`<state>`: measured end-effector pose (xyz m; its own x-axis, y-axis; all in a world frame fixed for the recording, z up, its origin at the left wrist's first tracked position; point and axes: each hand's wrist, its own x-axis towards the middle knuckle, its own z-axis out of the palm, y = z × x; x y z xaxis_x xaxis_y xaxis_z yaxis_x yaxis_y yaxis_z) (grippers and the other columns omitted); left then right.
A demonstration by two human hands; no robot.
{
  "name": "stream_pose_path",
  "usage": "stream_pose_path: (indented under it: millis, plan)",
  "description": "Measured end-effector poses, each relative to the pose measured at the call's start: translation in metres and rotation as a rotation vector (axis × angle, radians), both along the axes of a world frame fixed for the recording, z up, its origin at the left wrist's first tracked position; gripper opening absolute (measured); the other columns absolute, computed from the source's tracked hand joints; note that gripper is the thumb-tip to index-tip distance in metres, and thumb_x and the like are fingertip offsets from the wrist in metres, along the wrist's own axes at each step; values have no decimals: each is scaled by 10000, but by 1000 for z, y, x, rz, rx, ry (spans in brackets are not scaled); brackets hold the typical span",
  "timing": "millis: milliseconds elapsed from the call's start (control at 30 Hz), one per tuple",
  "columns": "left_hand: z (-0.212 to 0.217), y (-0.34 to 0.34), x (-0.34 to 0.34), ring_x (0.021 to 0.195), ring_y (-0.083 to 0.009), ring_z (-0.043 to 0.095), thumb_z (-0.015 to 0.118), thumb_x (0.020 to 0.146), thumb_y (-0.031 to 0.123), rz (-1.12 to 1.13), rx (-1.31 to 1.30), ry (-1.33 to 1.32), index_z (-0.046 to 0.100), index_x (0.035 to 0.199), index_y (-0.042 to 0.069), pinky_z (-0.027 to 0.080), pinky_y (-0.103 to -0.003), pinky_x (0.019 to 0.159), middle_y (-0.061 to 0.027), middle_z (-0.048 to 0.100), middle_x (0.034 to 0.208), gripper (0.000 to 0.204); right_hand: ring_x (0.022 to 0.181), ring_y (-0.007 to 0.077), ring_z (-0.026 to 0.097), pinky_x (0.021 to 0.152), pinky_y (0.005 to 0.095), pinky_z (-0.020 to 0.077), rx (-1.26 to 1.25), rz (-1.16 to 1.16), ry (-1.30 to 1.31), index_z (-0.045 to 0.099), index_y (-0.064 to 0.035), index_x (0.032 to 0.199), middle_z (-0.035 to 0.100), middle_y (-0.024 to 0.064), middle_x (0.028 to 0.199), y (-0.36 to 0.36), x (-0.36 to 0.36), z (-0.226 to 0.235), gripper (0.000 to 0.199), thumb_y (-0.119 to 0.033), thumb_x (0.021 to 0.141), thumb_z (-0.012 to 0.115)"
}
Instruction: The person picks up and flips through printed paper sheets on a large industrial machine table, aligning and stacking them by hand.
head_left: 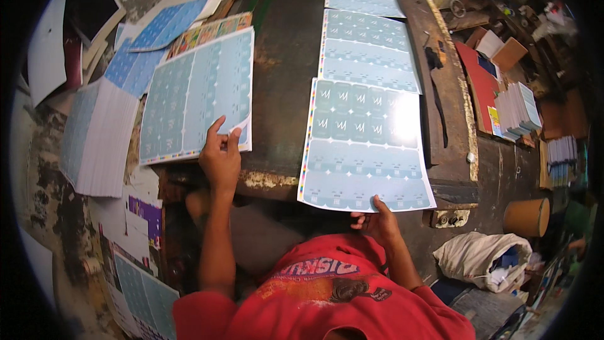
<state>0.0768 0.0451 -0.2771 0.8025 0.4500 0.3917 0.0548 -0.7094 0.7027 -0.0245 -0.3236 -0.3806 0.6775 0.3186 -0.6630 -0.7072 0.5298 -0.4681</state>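
Note:
My right hand pinches the near edge of a printed sheet, thumb on top and fingers below. This light blue-green sheet has rows of repeated panels and overhangs the table's front edge. Behind it, similar printed sheets overlap in a column running away from me. My left hand rests at the near right corner of a stack of printed sheets. Its index finger and thumb are apart, with the thumb beside a curled-up sheet corner. I see nothing held between these fingers.
The dark worn table lies between the two groups of sheets. A thick paper stack stands at the left. On the right are a red board, bundled cards, a brown drum and a white sack.

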Motion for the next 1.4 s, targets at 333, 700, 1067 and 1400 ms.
stream_pose_path:
  millis: [333,700,1067,1400]
  plan:
    - [-11,-3,-30,747,-209,632,768,813,147,-177,61,-82,694,1056,37,510,-322,728,-104,688,855,277,685,205,637,768,479,575,46,-59,-16,487,1,1235,668,211,921,-7,27,-1,548,-487,1013,373]
    - [-14,0,-34,940,-253,571,592,945,145,-182,152,-110,712,1033,18,458,-337,859,-83,707,1028,195,679,173,590,768,458,573,-3,-189,-65,419,20,1260,616,159,922,3,86,-3,602,-522,1015,326]
    - [-18,8,-22,820,-159,574,549,1003,230,-99,-884,-292,650,1001,-14,461,-280,819,-71,637,863,265,764,229,588,820,499,548,15,-356,-89,411,-23,1234,622,191,1014,21,117,-14,505,-475,1025,325]
    - [19,-32,-60,1022,-278,632,635,921,325,-778,-60,70,725,910,86,360,-477,1030,-53,701,1052,256,780,200,618,803,462,566,301,94,-315,461,-52,1290,635,112,1028,54,77,39,503,-416,956,552]
